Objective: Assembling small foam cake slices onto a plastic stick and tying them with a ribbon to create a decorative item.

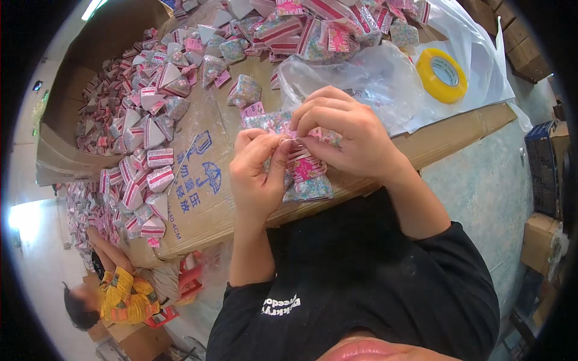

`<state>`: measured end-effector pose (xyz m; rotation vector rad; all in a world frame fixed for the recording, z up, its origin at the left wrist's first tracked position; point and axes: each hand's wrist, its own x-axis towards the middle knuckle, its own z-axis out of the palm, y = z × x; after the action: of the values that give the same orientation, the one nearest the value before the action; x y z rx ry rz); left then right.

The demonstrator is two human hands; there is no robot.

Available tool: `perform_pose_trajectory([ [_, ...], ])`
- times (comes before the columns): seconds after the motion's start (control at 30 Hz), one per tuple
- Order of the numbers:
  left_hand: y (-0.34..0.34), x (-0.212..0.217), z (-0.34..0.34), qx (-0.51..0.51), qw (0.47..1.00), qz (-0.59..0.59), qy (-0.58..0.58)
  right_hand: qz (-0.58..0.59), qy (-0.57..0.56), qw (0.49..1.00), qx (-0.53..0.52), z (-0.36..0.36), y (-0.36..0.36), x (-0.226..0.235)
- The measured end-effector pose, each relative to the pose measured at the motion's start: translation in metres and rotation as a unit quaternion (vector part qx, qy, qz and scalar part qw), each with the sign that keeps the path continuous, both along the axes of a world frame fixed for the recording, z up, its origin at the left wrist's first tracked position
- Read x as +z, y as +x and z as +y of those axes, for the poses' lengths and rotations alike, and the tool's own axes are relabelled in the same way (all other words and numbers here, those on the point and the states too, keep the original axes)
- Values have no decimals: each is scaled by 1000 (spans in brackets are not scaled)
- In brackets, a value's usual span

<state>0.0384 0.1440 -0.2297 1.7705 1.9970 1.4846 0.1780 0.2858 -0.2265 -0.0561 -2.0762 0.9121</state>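
Far left, low: another person in a yellow top (123, 298) crouched on the floor, well apart from me. Above that, a heap of small pink-and-white packets (135, 129) spilling across flattened cardboard (198, 198) that serves as my tabletop; most are folded to triangles, a few square. My left hand (256, 171) sits at the near edge, thumb and forefinger pinched on the top edge of one packet (304, 171), which hangs between both hands just over the cardboard's edge. It shows a pink striped header with a speckled, bead-filled pouch below. Judging by the look, it is light and soft, with slick film and a loose filling that shifts, so the stiffer striped header is the place to grip; squeezing the pouch would likely let it slide or burst a seam. My right hand (346, 132) is closed over the same header from the other side, fingertips touching the left's; both hands are together, clamped on it. Just behind them lies a crumpled clear bag (361, 78). Further right, a roll of yellow tape (442, 75) rests on white plastic sheeting (481, 66). Stacked boxes (542, 240) at the far right rim.
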Motion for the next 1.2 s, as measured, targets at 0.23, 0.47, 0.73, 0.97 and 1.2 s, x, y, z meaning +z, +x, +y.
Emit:
perform_pose_trajectory([
  [0.23,1,3,1,6,1000,2,-13,-2,-66,998,13,-1,-2,-8],
  [0.47,-2,0,-3,5,1000,27,7,9,-86,996,0,-4,-5,-1],
  [0.73,-5,-7,-18,75,993,82,29,19,41,999,22,2,-19,14],
  [0.97,-2,9,-14,33,990,-119,61,0,144,985,90,-1,-31,42],
  [1.2,0,-3,-10,-18,953,-294,64,-17,189,979,69,4,-34,44],
])
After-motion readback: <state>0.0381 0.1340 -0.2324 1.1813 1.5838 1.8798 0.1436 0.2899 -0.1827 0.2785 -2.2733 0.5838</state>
